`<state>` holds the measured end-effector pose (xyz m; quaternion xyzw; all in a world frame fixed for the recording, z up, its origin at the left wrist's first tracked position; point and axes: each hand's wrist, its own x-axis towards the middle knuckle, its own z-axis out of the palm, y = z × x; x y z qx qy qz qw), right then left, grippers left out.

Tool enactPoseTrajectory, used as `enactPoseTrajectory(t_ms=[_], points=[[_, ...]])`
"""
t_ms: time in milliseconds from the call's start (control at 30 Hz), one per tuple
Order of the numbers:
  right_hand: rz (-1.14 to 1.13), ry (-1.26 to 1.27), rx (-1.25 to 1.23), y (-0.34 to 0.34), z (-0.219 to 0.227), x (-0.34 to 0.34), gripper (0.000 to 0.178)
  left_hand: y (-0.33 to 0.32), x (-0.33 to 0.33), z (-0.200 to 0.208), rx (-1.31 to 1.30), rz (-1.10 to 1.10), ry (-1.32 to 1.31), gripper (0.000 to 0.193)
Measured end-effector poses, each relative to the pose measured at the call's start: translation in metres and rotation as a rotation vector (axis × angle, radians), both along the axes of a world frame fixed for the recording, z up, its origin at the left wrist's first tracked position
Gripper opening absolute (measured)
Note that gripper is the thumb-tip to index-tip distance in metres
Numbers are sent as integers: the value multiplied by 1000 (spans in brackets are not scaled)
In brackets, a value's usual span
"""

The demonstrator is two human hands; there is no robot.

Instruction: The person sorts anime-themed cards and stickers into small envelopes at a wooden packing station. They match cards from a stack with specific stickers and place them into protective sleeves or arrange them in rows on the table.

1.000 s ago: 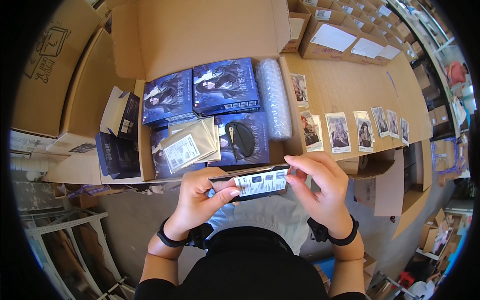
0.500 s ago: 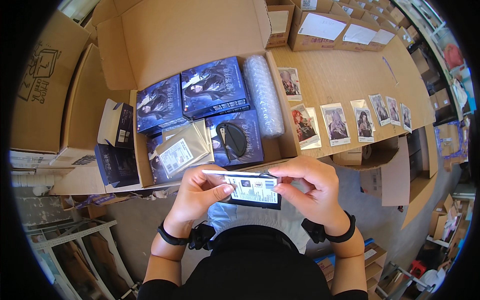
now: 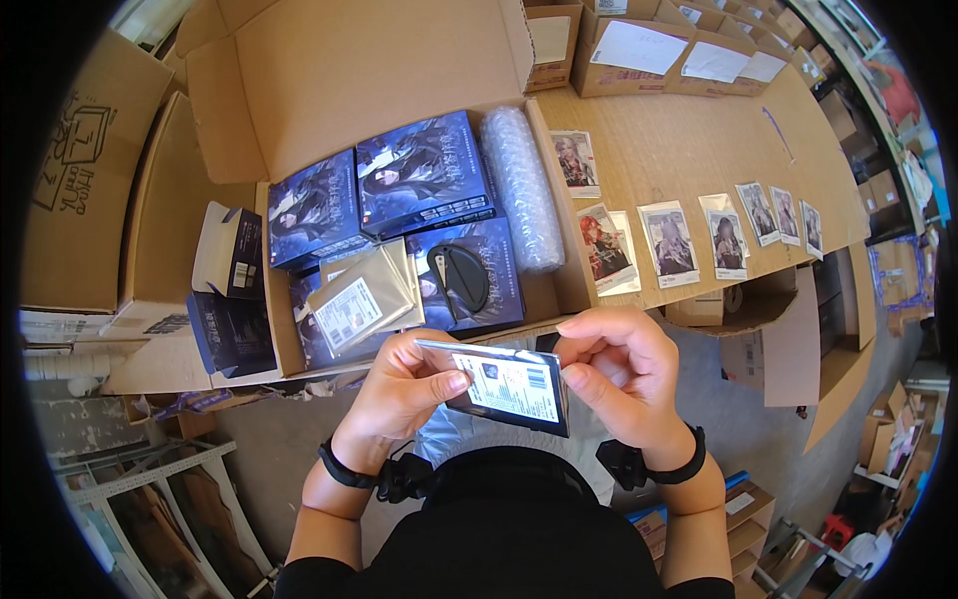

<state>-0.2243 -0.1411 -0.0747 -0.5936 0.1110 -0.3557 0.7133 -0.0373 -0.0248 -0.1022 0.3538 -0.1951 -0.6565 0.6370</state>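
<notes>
Above my lap, my left hand [image 3: 407, 384] pinches the left end of a flat card packet [image 3: 519, 387], thumb on its face and fingers behind. The packet is dark-edged, with a white printed label facing up and a shiny upper edge. My right hand [image 3: 624, 374] is at its right end, thumb and forefinger apart by the upper corner; whether the thumb touches the edge is hard to tell. Beyond the hands stands an open carton [image 3: 566, 230]. Inside are blue illustrated boxes [image 3: 414, 170], gold packets [image 3: 364, 299] with a white label, and a black rounded cutter [image 3: 461, 280].
A bubble-wrapped roll [image 3: 522, 190] lies along the carton's right side. Illustrated cards [image 3: 669, 243] are laid out on the wooden table [image 3: 679, 150]. An opened dark blue box [image 3: 235, 299] sits left of the carton. Large cartons [image 3: 190, 220] stand at far left, smaller ones [image 3: 634, 50] behind.
My right fingers have come off the packet's upper corner, which they pinched before, and spread apart. The packet has tilted, its right end lower and its label turned more upward.
</notes>
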Motion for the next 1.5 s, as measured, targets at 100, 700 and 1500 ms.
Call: enactPoseTrajectory(t_ms=[100, 700, 1500], points=[[-40, -22, -34, 2, -2, 1, 19, -3, 0, 5, -5, 0, 24, 14], [-137, 200, -456, -5, 15, 2, 14, 3, 5, 2, 11, 119, -196, 19], [-178, 264, -512, -6, 14, 1, 14, 1, 6, 4, -54, 107, -374, 13]])
